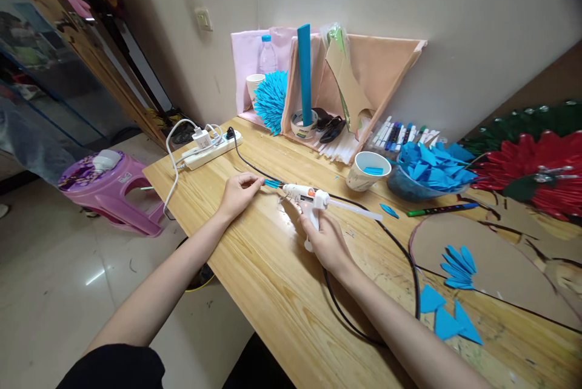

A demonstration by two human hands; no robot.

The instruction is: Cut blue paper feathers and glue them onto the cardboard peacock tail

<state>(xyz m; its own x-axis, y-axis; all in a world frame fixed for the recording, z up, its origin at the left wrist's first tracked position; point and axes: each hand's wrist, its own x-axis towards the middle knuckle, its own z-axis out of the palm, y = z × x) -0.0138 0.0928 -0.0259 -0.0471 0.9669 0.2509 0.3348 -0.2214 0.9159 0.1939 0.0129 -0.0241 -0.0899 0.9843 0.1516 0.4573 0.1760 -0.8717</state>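
Note:
My right hand (324, 239) grips the handle of a white glue gun (305, 196), whose nozzle points left. A clear glue stick (359, 211) juts from its back and a black cord (400, 256) trails off it. My left hand (240, 191) pinches a small blue paper piece (273, 183) right at the gun's nozzle, just above the wooden table (273, 280).
A white power strip (211, 150) lies at the table's far left corner. A paper cup (366, 171), a bowl of blue paper pieces (430, 172), markers (400, 132), a cardboard sheet (491, 262) with blue petals, and red and green paper flowers (531, 165) lie to the right. A pink stool (109, 190) stands on the floor.

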